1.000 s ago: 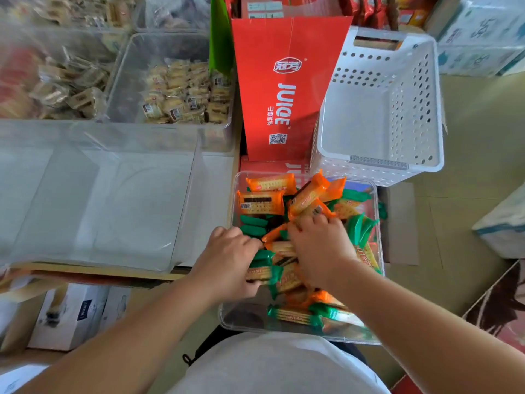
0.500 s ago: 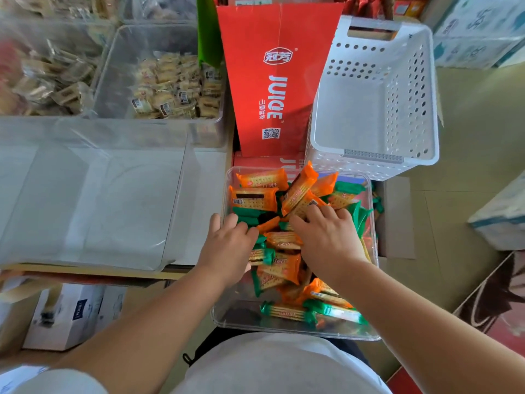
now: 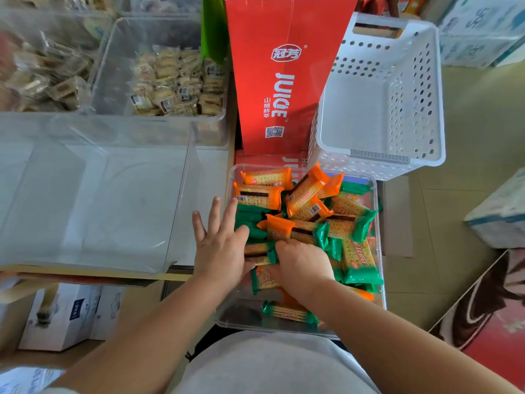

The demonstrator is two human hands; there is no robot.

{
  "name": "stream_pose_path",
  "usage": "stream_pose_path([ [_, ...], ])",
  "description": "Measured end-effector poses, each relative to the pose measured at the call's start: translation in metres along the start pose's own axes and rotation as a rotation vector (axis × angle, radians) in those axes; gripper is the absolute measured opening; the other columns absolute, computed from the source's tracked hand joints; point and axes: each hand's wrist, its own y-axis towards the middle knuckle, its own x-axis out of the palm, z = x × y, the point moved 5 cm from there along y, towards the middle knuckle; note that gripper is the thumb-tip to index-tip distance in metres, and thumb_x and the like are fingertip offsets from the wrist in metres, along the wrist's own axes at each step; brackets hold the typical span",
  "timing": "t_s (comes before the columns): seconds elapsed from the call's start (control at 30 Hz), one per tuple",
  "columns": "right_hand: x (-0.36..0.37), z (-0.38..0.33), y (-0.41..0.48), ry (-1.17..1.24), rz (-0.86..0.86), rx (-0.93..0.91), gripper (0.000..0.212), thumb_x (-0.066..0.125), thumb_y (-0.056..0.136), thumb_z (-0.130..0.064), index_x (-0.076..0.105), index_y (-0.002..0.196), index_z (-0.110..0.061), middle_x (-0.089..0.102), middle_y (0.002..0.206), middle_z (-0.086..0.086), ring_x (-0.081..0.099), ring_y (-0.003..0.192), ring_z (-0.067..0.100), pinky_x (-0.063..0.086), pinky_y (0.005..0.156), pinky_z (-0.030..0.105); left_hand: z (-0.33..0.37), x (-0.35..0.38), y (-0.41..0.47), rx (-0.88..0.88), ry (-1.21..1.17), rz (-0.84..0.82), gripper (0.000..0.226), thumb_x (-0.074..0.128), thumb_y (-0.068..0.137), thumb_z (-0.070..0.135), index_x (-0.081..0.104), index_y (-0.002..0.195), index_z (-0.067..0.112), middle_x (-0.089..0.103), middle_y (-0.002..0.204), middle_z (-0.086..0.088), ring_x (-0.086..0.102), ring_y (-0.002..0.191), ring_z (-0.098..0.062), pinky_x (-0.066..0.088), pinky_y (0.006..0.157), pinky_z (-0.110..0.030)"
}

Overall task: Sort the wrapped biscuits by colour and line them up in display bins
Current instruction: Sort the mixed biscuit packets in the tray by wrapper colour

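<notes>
Left hand (image 3: pixel 220 251) fingers (image 3: pixel 214 214) now splayed, biscuits (image 3: pixel 306 194) just beside

- left hand (image 3: pixel 218 248) – fingers were curled into the biscuits a second ago, now spread straight over the left rim of the clear tray (image 3: pixel 380 240)
- right hand (image 3: pixel 301 265) – pulled back from the far half of the pile to its near middle, fingers dug in
- pile reshuffled – orange pack (image 3: pixel 277 227) now exposed at centre

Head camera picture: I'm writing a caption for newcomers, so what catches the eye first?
A clear tray of orange and green wrapped biscuits sits low centre, left hand spread open, right hand dug in. Behind stands a red juice carton, a white basket to its right.
</notes>
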Motion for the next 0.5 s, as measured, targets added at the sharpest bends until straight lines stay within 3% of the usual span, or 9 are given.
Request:
stream_pose_path([
  [0.1, 0.002, 0.005, 0.008, 0.125, 0.006, 0.096, 0.038, 0.058, 0.092, -0.06, 0.059, 0.103, -0.024, 0.068, 0.095, -0.002, 0.065, 0.083, 0.022, 0.053, 0.066, 0.033, -0.006, 0.003, -0.006, 0.029, -0.064, -0.028, 0.036, 0.081, 0.075, 0.052, 0.07, 0.1, 0.029, 0.006, 0.17, -0.005, -0.003, 0.154, -0.038, -0.006, 0.118, -0.066],
  [0.2, 0.003, 0.009, 0.009, 0.218, 0.042, 0.118, 0.039, 0.06, 0.091, -0.06, 0.059, 0.103, -0.023, 0.068, 0.089, -0.002, 0.066, 0.081, 0.023, 0.054, 0.065, 0.033, -0.015, 0.003, -0.015, 0.052, -0.201, -0.022, 0.035, 0.083, 0.074, 0.048, 0.075, 0.104, 0.031, 0.004, 0.17, 0.001, 0.005, 0.154, -0.036, 0.005, 0.12, -0.067],
  [0.37, 0.001, 0.007, -0.002, 0.219, 0.074, -0.01, 0.03, 0.057, 0.096, -0.052, 0.046, 0.108, -0.026, 0.069, 0.092, -0.001, 0.067, 0.079, 0.024, 0.051, 0.064, 0.033, -0.038, 0.0, -0.032, -0.062, -0.362, 0.094, 0.056, 0.083, 0.077, 0.041, 0.066, 0.127, 0.025, 0.03, 0.161, -0.014, 0.035, 0.143, -0.039, 0.039, 0.108, -0.059],
  [0.5, -0.007, -0.002, 0.0, 0.104, 0.06, -0.145, 0.029, 0.056, 0.098, -0.043, 0.045, 0.116, -0.022, 0.067, 0.095, 0.003, 0.067, 0.081, 0.029, 0.056, 0.068, 0.038, -0.038, 0.007, -0.039, 0.021, -0.497, 0.09, 0.059, 0.079, 0.084, 0.03, 0.057, 0.137, 0.017, 0.06, 0.134, -0.005, 0.056, 0.121, -0.026, 0.053, 0.096, -0.047],
])
